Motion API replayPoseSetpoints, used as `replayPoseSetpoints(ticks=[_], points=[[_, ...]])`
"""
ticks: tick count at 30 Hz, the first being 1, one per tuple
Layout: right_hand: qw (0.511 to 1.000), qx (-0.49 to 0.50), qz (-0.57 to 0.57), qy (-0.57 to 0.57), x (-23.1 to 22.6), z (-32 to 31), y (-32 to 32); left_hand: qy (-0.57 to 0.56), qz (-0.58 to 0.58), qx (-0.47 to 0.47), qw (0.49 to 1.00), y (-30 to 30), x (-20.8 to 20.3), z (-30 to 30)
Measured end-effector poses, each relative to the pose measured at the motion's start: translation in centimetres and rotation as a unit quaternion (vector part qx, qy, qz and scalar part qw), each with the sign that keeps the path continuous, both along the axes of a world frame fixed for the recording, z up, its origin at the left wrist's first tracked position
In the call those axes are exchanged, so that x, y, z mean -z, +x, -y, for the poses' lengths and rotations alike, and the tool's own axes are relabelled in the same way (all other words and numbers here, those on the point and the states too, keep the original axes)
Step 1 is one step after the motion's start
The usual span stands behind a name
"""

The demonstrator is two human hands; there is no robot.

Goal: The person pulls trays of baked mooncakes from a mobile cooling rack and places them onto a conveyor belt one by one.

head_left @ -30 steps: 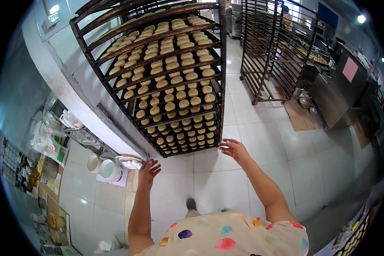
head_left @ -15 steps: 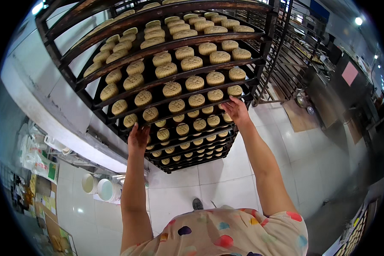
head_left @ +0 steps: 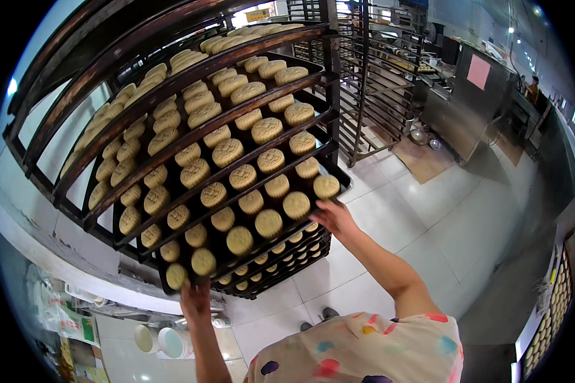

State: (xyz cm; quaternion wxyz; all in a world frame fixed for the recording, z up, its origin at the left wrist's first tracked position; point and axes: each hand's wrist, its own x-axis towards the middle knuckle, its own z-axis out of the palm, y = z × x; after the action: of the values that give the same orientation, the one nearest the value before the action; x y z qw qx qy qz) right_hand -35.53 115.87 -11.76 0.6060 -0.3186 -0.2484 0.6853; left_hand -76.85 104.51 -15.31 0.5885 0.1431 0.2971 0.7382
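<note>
1. Against the picture from half a second ago, the dark baking tray point(head_left: 172, 290) of round patterned pastries point(head_left: 239, 240) now fills far more of the view, and both hands have dropped from higher rows to its near edge; a second ago they hung well short of the rack.
2. At the tray's near-left corner, the left hand point(head_left: 196, 300) is closed on the rim from below, just under the last pastry in that row.
3. At the near-right corner, the right hand point(head_left: 334, 217) rests with fingers curled against the rim beside the outermost pastries; whether it fully clamps the edge cannot be told.
4. That tray sits in the tall dark rack point(head_left: 329, 96), tilted toward the viewer, with more loaded trays above and below (the lower ones are only partly seen).
5. Open white tiled floor point(head_left: 441, 217) lies to the right and behind, running toward a second rack point(head_left: 377, 76) and a steel cabinet point(head_left: 473, 108); on the left, a pale counter edge point(head_left: 64, 268) runs close beside the rack, with two small white tubs point(head_left: 160, 341) beneath.
6. Both forearms rise from the lower edge, the right one stretched long and nearly straight, the left one steeper and shorter.
</note>
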Motion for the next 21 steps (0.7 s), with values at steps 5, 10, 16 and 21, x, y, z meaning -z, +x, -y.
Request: replayPoseSetpoints(ticks=[5, 10, 16, 21], points=[[0.999, 0.004, -0.019, -0.037, -2.2, 6.4, 6.9, -0.018, 0.071, -0.027, 0.997, -0.3, -2.6, 6.2], [0.989, -0.098, 0.056, -0.091, -4.4, 1.0, 10.1, -0.142, -0.158, 0.162, 0.963, -8.4, -4.8, 2.3], [0.928, -0.189, 0.273, -0.166, -7.8, -4.3, 9.3, -0.167, -0.355, 0.200, 0.898, -10.7, -4.2, -4.3], [0.903, -0.124, 0.392, -0.124, -6.3, -3.6, 9.2, -0.204, -0.387, 0.075, 0.896, -10.0, -1.9, -3.1]])
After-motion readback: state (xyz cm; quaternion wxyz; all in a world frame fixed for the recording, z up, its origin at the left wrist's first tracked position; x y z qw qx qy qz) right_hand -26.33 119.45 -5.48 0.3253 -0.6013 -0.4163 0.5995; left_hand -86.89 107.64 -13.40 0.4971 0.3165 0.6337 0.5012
